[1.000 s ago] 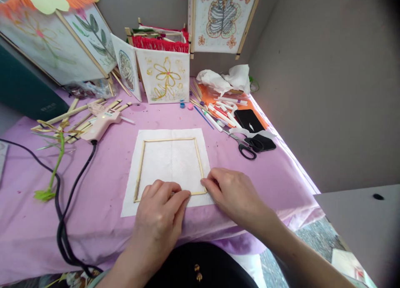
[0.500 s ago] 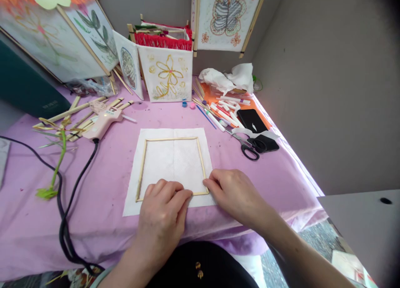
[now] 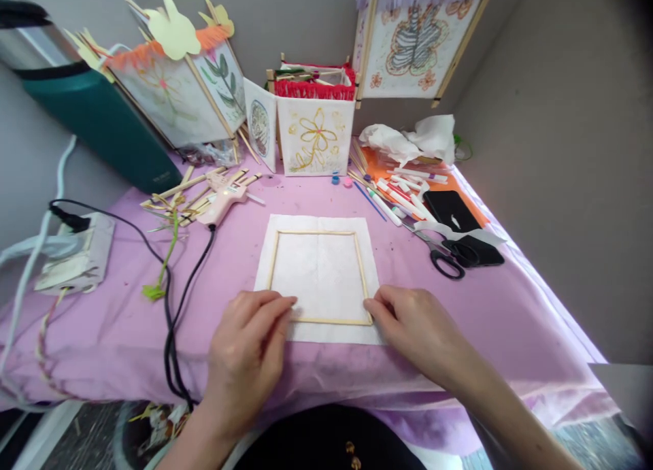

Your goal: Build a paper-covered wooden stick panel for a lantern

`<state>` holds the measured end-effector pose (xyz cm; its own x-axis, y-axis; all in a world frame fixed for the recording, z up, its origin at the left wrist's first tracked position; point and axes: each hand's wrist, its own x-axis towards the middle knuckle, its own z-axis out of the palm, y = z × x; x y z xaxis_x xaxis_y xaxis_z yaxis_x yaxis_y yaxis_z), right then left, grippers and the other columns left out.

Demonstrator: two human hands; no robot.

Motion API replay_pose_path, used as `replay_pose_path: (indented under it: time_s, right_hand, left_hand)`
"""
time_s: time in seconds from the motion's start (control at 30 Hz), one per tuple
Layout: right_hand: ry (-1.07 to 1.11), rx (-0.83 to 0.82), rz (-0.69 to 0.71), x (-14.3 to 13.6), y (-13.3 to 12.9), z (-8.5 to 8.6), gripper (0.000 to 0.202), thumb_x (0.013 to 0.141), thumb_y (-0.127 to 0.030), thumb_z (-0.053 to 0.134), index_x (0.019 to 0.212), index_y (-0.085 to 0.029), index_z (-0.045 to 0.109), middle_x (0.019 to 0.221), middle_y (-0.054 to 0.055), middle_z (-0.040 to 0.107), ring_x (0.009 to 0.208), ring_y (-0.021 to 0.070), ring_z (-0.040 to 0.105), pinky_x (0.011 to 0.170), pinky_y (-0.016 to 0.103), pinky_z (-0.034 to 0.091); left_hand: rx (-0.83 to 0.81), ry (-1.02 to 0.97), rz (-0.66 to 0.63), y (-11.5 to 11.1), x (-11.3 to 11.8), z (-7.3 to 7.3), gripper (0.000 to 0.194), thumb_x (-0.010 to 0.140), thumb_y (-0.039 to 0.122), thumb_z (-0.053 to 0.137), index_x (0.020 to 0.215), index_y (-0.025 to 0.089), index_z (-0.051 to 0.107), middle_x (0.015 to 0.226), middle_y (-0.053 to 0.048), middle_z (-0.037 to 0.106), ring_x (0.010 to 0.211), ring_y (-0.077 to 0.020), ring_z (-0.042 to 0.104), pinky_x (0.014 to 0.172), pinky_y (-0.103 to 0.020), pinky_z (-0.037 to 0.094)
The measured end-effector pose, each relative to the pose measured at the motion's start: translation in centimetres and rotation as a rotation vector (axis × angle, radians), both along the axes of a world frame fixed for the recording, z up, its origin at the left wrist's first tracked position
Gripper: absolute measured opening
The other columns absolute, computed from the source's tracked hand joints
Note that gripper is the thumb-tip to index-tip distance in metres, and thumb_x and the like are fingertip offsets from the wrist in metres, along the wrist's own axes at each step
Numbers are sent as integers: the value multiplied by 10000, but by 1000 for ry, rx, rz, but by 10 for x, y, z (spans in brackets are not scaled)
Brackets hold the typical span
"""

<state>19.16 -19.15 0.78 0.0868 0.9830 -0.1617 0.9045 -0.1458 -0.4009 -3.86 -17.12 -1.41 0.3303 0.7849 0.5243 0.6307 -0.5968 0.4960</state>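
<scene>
A square frame of thin wooden sticks (image 3: 327,320) lies on a white sheet of paper-like cloth (image 3: 319,273) with a crease down its middle. My right hand (image 3: 413,324) is at the frame's lower right corner, thumb and index finger closed on the right-hand stick. Over the lower left corner is my left hand (image 3: 249,341), its fingers curled together and hiding that corner. Its index fingertip hovers just above or touches the area by the bottom stick; what lies between its fingers is hidden.
A pink glue gun (image 3: 223,201) rests on loose sticks at left, its black cord (image 3: 173,320) trailing forward. Scissors (image 3: 446,259), a black phone-like object (image 3: 451,211) and markers (image 3: 392,198) lie right. Decorated lanterns (image 3: 316,137), a green bottle (image 3: 102,109) and a power strip (image 3: 81,252) stand around.
My left hand has shifted leftward from the bottom stick to the lower left corner. My right hand stays at the right-hand stick. The view has swung left, bringing the power strip into sight.
</scene>
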Motion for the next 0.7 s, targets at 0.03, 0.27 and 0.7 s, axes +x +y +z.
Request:
replay_pose_path:
  time_s: [0.03,0.27,0.7]
  right_hand:
    - [-6,-12,-2,0,0,0,338,904,-308,443,589,-199,498,603,8,626,570,157,555,542,271,291]
    - [-32,-43,10,1,2,-5,363,895,-360,423,571,-208,482,594,19,625,580,179,566,556,282,298]
    - [-25,-65,-7,1,3,-7,385,891,-414,421,562,-217,452,560,-4,592,567,177,532,558,284,306]
  left_hand:
    - [9,12,60,2,-10,0,198,855,92,575,1019,178,645,963,-52,620,904,-166,579,819,-329,472]
    - [-51,116,155,-3,-47,-6,137,861,162,593,988,182,642,937,-40,637,885,-175,586,813,-339,469]
    - [-29,199,114,-6,-47,-5,136,860,147,581,939,200,677,898,-41,628,858,-190,570,782,-366,447]
